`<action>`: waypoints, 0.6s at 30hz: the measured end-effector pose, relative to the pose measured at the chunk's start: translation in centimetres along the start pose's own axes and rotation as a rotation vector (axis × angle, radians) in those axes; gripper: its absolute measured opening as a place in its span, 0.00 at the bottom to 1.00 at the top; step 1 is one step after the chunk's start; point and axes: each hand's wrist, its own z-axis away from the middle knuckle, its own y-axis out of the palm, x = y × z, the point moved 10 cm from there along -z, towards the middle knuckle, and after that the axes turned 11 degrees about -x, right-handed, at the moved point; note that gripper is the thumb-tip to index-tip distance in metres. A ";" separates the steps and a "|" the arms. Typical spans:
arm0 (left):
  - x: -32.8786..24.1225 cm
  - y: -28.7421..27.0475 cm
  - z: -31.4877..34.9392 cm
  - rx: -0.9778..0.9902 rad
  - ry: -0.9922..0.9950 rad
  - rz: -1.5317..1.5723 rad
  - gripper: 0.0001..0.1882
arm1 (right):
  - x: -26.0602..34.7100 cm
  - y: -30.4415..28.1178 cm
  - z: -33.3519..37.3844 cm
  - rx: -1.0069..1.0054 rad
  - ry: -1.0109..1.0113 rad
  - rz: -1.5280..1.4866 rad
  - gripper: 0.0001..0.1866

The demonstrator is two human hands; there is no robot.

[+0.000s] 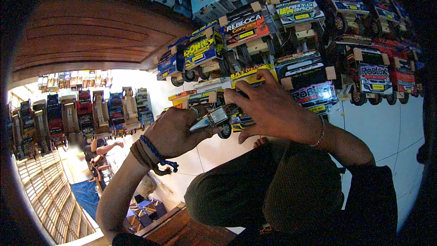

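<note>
My left hand [175, 130] is closed around a silver metal hand tool [215, 117], with a blocky shiny head and a tapered end near my thumb; its exact kind is unclear. The tool's head lies against the left side of a yellow and dark toy truck [239, 120], close to a black wheel [225, 130]. Spread wide, my right hand [277, 109] grips the truck's front, fingers at its top and side, thumb at the lower edge. My hand hides much of the truck. Immediately right sits a black toy truck [306, 79] with pink lettering.
Rows of toy trucks stand beyond my hands, including a red and black one [248, 25] and a blue and yellow one [200, 51]. More line the left side [84, 114]. A brown wooden door [100, 32] is at upper left. Another person [98, 152] sits at far left.
</note>
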 end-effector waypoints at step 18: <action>-0.2 1.1 -0.6 0.082 -0.065 -0.119 0.25 | -0.1 0.0 0.1 -0.053 -0.006 -0.044 0.42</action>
